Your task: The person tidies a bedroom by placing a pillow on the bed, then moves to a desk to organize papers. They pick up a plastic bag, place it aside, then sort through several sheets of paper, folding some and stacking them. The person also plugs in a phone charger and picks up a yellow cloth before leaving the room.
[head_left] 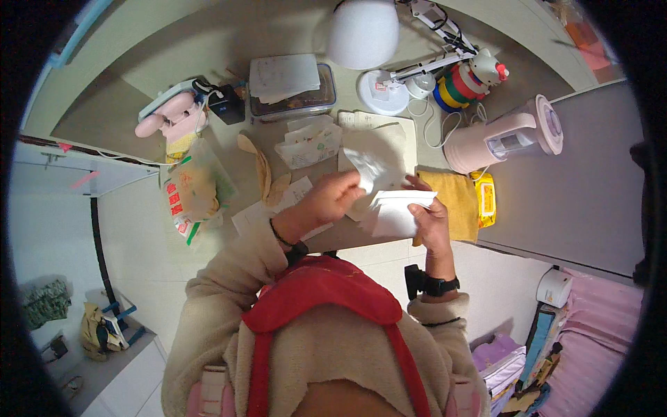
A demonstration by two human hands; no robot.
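My right hand (431,217) grips a folded stack of white paper (392,215) above the front edge of the desk, thumb on top. To its left, my left hand (338,194) is closed, its fingertips at the lower edge of a thin, creased white sheet (374,165). That sheet rises over an open notebook (375,118), hiding part of its pages. Beyond the left hand lies a crumpled white printed wrapper (310,144). Two flat tan insole-shaped pieces (262,174) and some loose papers (253,221) lie near my left wrist.
A clear plastic bag (196,191) with tan contents is at left. Behind stand a lidded box (295,104) with papers on it and a white desk lamp (381,92). A pink blender-like jug (504,139), a mustard towel (451,201) and a yellow pack (486,199) are at right.
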